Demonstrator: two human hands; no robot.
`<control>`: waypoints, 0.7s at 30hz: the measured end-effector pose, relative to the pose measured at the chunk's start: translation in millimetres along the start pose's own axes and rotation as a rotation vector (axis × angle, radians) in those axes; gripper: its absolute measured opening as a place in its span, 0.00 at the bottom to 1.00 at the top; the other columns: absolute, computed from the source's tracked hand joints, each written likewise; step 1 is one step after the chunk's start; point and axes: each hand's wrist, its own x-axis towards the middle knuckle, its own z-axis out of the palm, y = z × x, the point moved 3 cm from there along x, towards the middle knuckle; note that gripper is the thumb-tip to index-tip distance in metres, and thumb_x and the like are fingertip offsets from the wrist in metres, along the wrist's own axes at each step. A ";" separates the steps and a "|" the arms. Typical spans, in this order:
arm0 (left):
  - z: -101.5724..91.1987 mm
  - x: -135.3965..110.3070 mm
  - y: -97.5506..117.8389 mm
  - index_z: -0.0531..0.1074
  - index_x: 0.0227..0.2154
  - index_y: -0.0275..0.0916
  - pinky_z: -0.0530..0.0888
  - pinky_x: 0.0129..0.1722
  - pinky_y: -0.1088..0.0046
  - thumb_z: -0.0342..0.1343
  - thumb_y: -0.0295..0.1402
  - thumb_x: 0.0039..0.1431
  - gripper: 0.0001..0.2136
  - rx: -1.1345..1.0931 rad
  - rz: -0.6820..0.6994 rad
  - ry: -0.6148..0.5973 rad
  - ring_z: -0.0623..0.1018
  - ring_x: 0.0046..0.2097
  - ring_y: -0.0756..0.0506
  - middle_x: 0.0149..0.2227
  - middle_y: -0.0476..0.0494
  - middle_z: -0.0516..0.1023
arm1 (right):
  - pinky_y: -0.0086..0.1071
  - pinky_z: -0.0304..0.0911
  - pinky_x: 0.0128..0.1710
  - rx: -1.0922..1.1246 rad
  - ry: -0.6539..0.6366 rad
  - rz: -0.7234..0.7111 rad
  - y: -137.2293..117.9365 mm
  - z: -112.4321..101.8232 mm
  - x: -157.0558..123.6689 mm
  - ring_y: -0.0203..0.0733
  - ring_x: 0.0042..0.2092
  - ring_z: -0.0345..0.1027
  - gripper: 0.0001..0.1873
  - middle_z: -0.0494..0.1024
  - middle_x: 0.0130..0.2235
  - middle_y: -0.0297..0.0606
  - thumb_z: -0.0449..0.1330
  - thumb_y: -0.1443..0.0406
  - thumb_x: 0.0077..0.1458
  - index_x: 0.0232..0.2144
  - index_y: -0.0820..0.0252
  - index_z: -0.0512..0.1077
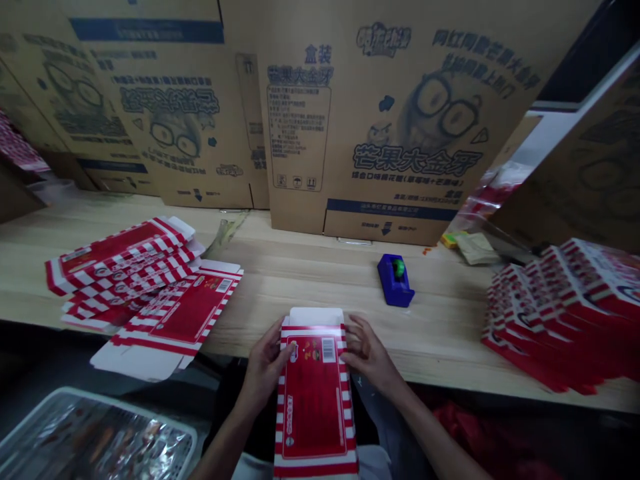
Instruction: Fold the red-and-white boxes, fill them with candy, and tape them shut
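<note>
A red and white striped carton (314,400) lies in front of me, reaching from the table edge towards my lap. Its white end flap (316,313) sticks out at the far end. My left hand (264,363) grips the carton's left side, thumb on the printed face. On the opposite side, my right hand (369,353) holds the edge near the barcode, fingers curled against it. The undersides of both hands' grips are hidden. Beyond my right hand stands a blue tape dispenser (395,283) with a green roll core.
Flattened striped cartons (175,320) are piled at the left. Rows of striped boxes (560,307) are stacked at the right. Large cardboard boxes (300,200) wall off the back of the table (280,257). A white basket (170,427) with shiny wrapped packets stands below, front left.
</note>
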 end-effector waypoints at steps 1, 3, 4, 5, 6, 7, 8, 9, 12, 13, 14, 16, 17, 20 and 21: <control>-0.1 -0.5 -2.7 0.63 0.57 0.40 0.75 0.49 0.62 0.62 0.37 0.52 0.29 0.004 -0.013 -0.020 0.77 0.50 0.40 0.51 0.38 0.76 | 0.39 0.69 0.42 -0.032 0.021 -0.005 0.1 -3.8 2.0 0.42 0.40 0.74 0.38 0.75 0.50 0.40 0.71 0.64 0.42 0.56 0.48 0.64; -0.1 -1.2 -5.6 0.66 0.53 0.40 0.76 0.43 0.64 0.63 0.37 0.51 0.26 0.019 -0.041 -0.048 0.79 0.43 0.41 0.47 0.40 0.78 | 0.38 0.69 0.41 -0.137 0.036 -0.017 -0.7 -10.2 7.3 0.42 0.38 0.73 0.31 0.78 0.44 0.39 0.69 0.62 0.44 0.53 0.51 0.69; -0.2 -1.2 -6.2 0.68 0.51 0.40 0.77 0.40 0.66 0.63 0.37 0.50 0.24 0.039 -0.053 -0.048 0.79 0.41 0.43 0.43 0.41 0.79 | 0.39 0.68 0.41 -0.204 0.046 -0.043 -1.6 -12.9 10.0 0.43 0.38 0.72 0.25 0.78 0.41 0.38 0.68 0.60 0.46 0.49 0.54 0.73; -0.3 -0.9 -6.2 0.70 0.47 0.39 0.76 0.38 0.69 0.63 0.37 0.50 0.21 0.068 -0.055 -0.037 0.79 0.38 0.44 0.40 0.43 0.80 | 0.39 0.67 0.42 -0.270 0.059 -0.082 -2.7 -15.1 12.3 0.44 0.39 0.71 0.18 0.79 0.38 0.38 0.67 0.59 0.47 0.43 0.55 0.77; -0.5 -0.4 -5.8 0.72 0.42 0.38 0.75 0.37 0.71 0.63 0.37 0.50 0.17 0.099 -0.047 -0.022 0.79 0.38 0.44 0.37 0.44 0.80 | 0.38 0.66 0.43 -0.329 0.064 -0.123 -3.4 -16.4 14.0 0.45 0.40 0.71 0.13 0.79 0.37 0.38 0.65 0.58 0.49 0.37 0.56 0.79; -0.6 0.5 -5.4 0.74 0.38 0.38 0.75 0.37 0.72 0.62 0.38 0.51 0.13 0.124 -0.033 -0.003 0.78 0.38 0.45 0.36 0.45 0.80 | 0.38 0.66 0.44 -0.373 0.058 -0.157 -3.4 -16.8 15.3 0.46 0.41 0.70 0.10 0.78 0.37 0.39 0.64 0.57 0.50 0.31 0.56 0.80; -0.8 1.7 -5.3 0.75 0.33 0.37 0.74 0.38 0.73 0.61 0.38 0.52 0.10 0.140 -0.021 0.019 0.78 0.38 0.45 0.34 0.45 0.80 | 0.37 0.65 0.43 -0.399 0.046 -0.178 -2.7 -16.7 16.0 0.46 0.42 0.70 0.10 0.78 0.36 0.39 0.63 0.57 0.51 0.28 0.56 0.80; -1.1 3.2 -5.5 0.75 0.29 0.36 0.73 0.39 0.73 0.61 0.39 0.52 0.10 0.145 -0.015 0.039 0.77 0.38 0.46 0.34 0.45 0.79 | 0.36 0.65 0.42 -0.405 0.039 -0.179 -1.3 -16.4 16.5 0.46 0.41 0.70 0.10 0.77 0.35 0.39 0.63 0.57 0.52 0.26 0.56 0.79; -4.3 9.9 -7.6 0.72 0.22 0.35 0.71 0.34 0.75 0.64 0.36 0.47 0.10 0.092 -0.052 0.104 0.75 0.32 0.49 0.28 0.48 0.77 | 0.32 0.65 0.33 -0.301 0.088 -0.114 2.4 -17.0 17.6 0.39 0.33 0.68 0.12 0.75 0.30 0.34 0.66 0.59 0.47 0.35 0.56 0.77; -5.8 12.7 -8.2 0.71 0.23 0.35 0.70 0.30 0.76 0.65 0.34 0.44 0.09 0.070 -0.081 0.114 0.73 0.28 0.51 0.25 0.50 0.75 | 0.30 0.64 0.31 -0.248 0.101 -0.080 2.6 -17.3 18.3 0.37 0.30 0.67 0.17 0.74 0.29 0.32 0.68 0.60 0.45 0.40 0.56 0.75; -6.9 15.6 -8.3 0.71 0.25 0.36 0.68 0.27 0.78 0.65 0.33 0.42 0.10 0.051 -0.113 0.106 0.71 0.25 0.52 0.23 0.52 0.73 | 0.29 0.64 0.30 -0.205 0.092 -0.042 2.4 -17.0 19.2 0.36 0.28 0.67 0.22 0.73 0.28 0.30 0.69 0.61 0.43 0.43 0.55 0.73; -8.1 21.2 -7.4 0.72 0.32 0.38 0.64 0.23 0.80 0.66 0.31 0.39 0.14 0.047 -0.176 0.038 0.69 0.23 0.54 0.22 0.56 0.71 | 0.29 0.64 0.31 -0.184 0.020 0.019 0.5 -15.7 21.2 0.36 0.29 0.68 0.23 0.74 0.28 0.30 0.69 0.61 0.42 0.43 0.57 0.73; -8.3 23.4 -6.5 0.72 0.36 0.38 0.63 0.23 0.80 0.65 0.31 0.39 0.17 0.070 -0.197 -0.005 0.68 0.23 0.54 0.22 0.56 0.70 | 0.30 0.64 0.32 -0.202 -0.022 0.040 -0.6 -15.2 22.1 0.36 0.29 0.69 0.20 0.75 0.28 0.31 0.69 0.61 0.42 0.39 0.59 0.74; -9.4 27.4 -3.8 0.74 0.37 0.35 0.68 0.28 0.77 0.64 0.33 0.43 0.16 0.221 -0.156 -0.092 0.72 0.28 0.51 0.26 0.51 0.73 | 0.30 0.64 0.32 -0.258 -0.079 0.044 -1.3 -16.5 22.7 0.38 0.30 0.70 0.12 0.77 0.27 0.32 0.68 0.60 0.45 0.31 0.61 0.75; -9.7 27.8 -3.4 0.75 0.36 0.35 0.70 0.31 0.75 0.63 0.34 0.45 0.14 0.287 -0.109 -0.106 0.73 0.30 0.50 0.28 0.49 0.74 | 0.30 0.63 0.32 -0.271 -0.072 0.028 -0.3 -17.7 22.2 0.38 0.30 0.70 0.12 0.77 0.27 0.32 0.67 0.59 0.46 0.31 0.60 0.75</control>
